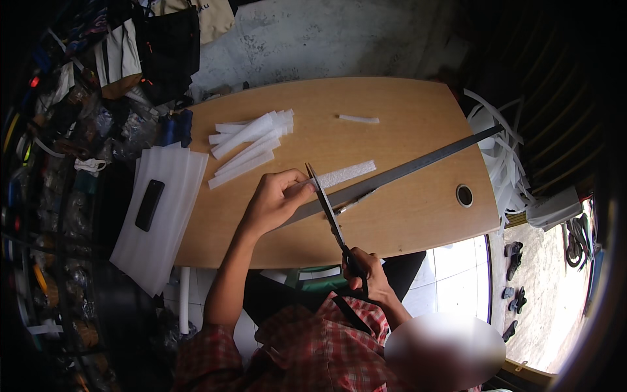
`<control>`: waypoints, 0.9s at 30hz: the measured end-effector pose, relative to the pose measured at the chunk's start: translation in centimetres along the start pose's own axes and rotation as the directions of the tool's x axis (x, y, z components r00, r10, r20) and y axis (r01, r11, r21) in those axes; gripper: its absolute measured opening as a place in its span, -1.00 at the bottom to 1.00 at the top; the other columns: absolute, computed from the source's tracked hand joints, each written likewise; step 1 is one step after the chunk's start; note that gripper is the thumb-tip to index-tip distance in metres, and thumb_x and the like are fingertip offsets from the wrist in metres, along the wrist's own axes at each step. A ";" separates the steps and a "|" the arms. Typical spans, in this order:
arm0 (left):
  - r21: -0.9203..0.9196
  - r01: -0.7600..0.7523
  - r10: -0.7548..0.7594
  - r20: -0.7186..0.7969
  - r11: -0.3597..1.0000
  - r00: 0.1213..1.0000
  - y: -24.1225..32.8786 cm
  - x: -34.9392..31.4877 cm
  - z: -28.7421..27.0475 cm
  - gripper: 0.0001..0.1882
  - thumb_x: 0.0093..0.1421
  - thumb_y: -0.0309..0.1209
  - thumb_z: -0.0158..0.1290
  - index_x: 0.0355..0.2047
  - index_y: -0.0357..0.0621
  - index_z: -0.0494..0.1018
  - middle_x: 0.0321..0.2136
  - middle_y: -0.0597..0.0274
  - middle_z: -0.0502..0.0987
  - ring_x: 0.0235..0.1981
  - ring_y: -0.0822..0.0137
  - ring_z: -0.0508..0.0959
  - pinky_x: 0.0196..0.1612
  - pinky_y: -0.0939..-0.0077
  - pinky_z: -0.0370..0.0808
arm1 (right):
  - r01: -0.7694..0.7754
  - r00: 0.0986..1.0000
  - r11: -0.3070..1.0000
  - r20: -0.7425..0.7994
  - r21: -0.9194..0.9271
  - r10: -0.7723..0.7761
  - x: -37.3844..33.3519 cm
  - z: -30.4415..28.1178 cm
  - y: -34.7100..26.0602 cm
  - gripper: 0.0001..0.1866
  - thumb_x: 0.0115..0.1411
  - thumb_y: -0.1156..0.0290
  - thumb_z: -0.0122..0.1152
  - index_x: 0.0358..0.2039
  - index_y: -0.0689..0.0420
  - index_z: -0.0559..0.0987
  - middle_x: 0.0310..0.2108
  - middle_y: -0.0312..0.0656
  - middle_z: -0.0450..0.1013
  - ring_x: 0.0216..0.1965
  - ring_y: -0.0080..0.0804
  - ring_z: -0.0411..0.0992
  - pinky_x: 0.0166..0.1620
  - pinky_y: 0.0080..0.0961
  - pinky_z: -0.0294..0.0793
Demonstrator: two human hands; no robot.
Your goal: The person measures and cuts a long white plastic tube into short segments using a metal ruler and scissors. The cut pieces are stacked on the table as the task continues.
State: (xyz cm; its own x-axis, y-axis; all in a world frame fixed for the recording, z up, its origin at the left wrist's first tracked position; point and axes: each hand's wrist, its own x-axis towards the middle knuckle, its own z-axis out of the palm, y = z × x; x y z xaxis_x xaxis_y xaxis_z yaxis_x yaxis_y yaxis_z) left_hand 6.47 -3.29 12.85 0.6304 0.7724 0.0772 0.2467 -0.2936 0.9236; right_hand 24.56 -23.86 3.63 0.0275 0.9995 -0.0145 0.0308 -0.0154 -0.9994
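Between the thumb and fingers of my left hand (275, 197) is one end of a white foam strip (353, 172), the rest of which points right over the wooden table. My right hand (369, 276), at the table's near edge, is closed around the black handles of a pair of scissors (332, 219). The scissors' blades point away from me and cross the strip just beside my left fingertips. Whether the blades have cut into it I cannot tell. Under the scissors lies a long metal ruler (431, 158), slanting across the table, with a slim cutter-like tool (356, 201) along it.
Several white foam strips (251, 142) lie piled at the far left, and a short strip (359, 119) farther back. A dark phone (150, 206) rests on foam sheets (179, 196) overhanging the left edge. Loose white strips (499, 163) hang beyond the right edge, near a round table hole (464, 195).
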 end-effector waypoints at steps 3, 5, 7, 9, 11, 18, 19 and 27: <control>0.027 0.010 -0.010 0.008 1.000 1.000 -0.4 0.0 0.1 -0.77 0.34 -0.37 0.16 -0.31 -0.36 0.57 -0.56 0.31 0.58 -0.50 0.63 0.40 -0.44 0.56 0.36 | 0.001 1.000 1.000 -0.009 0.002 0.000 -0.4 0.0 0.9 -0.11 -0.14 -0.53 0.35 -0.38 0.20 0.49 -0.65 -0.33 0.36 -0.59 -0.59 0.30 -0.51 -0.53 0.24; 0.042 0.039 -0.039 0.021 0.998 0.999 -0.5 -0.1 -0.2 -0.76 0.35 -0.37 0.15 -0.32 -0.37 0.57 -0.56 0.31 0.58 -0.51 0.63 0.40 -0.44 0.56 0.36 | -0.012 1.000 1.000 -0.014 0.002 0.012 -0.5 0.1 1.2 -0.18 -0.09 -0.43 0.44 -0.39 0.20 0.51 -0.66 -0.31 0.35 -0.58 -0.58 0.28 -0.51 -0.49 0.24; 0.029 0.095 -0.096 0.050 0.995 0.994 -0.4 -0.2 -0.5 -0.76 0.37 -0.37 0.13 -0.32 -0.37 0.56 -0.56 0.31 0.58 -0.51 0.62 0.41 -0.44 0.55 0.37 | -0.041 0.999 0.999 -0.030 0.002 0.041 -0.6 0.3 1.3 -0.22 -0.06 -0.37 0.47 -0.40 0.22 0.52 -0.67 -0.31 0.35 -0.58 -0.58 0.28 -0.51 -0.50 0.24; -0.005 0.143 -0.142 0.068 0.990 0.988 -0.6 -0.1 -1.0 -0.75 0.38 -0.36 0.11 -0.32 -0.35 0.56 -0.57 0.32 0.56 -0.53 0.59 0.41 -0.44 0.54 0.39 | -0.049 0.997 0.998 -0.056 -0.034 0.047 -0.7 0.4 2.4 -0.24 -0.04 -0.34 0.47 -0.40 0.24 0.52 -0.66 -0.31 0.35 -0.57 -0.58 0.28 -0.50 -0.50 0.25; 0.019 0.129 -0.130 0.034 0.991 0.991 -1.6 0.7 -2.0 -0.76 0.39 -0.35 0.11 -0.29 -0.33 0.56 -0.58 0.35 0.52 -0.54 0.59 0.40 -0.44 0.57 0.38 | -0.055 0.996 0.998 -0.074 -0.033 0.052 -0.9 0.3 3.0 -0.24 -0.03 -0.33 0.47 -0.40 0.25 0.52 -0.65 -0.31 0.36 -0.57 -0.57 0.28 -0.50 -0.50 0.25; 0.613 -0.042 0.140 -0.113 0.789 0.984 -13.4 6.9 -11.6 -0.66 0.28 -0.28 0.22 0.02 -0.09 0.56 -0.15 0.09 0.56 -0.19 0.27 0.53 -0.10 0.29 0.44 | -0.063 0.997 0.997 -0.045 -0.053 0.061 -1.3 0.3 3.3 -0.16 -0.05 -0.42 0.40 -0.40 0.28 0.53 -0.63 -0.27 0.40 -0.55 -0.54 0.32 -0.48 -0.48 0.30; 0.706 -0.055 0.164 -0.087 0.706 0.983 -13.8 7.7 -11.7 -0.54 0.22 -0.23 0.28 0.12 -0.03 0.54 0.01 0.00 0.56 -0.07 0.17 0.54 0.01 0.18 0.44 | -0.080 0.996 0.995 -0.049 -0.061 0.077 -1.5 0.1 3.1 -0.15 -0.05 -0.44 0.39 -0.40 0.29 0.54 -0.63 -0.26 0.40 -0.55 -0.54 0.33 -0.47 -0.48 0.31; 0.874 0.182 -0.296 -0.047 0.450 0.954 -16.9 10.0 -12.9 0.64 -0.45 0.02 0.58 0.52 0.55 -0.35 0.54 -0.06 -0.36 0.48 -0.45 -0.22 0.38 -0.57 -0.18 | -0.112 0.991 0.988 -0.085 -0.108 0.103 -2.8 -1.6 3.8 -0.14 -0.04 -0.44 0.38 -0.38 0.30 0.55 -0.59 -0.20 0.46 -0.51 -0.47 0.41 -0.41 -0.45 0.40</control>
State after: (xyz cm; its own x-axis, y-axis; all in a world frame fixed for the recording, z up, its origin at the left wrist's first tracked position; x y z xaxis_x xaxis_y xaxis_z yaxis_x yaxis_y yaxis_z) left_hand -0.86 16.70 2.83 0.4943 0.8501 -0.1818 0.8693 -0.4837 0.1014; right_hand 26.16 -26.76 -0.04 0.1149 0.9868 -0.1144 0.1352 -0.1296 -0.9823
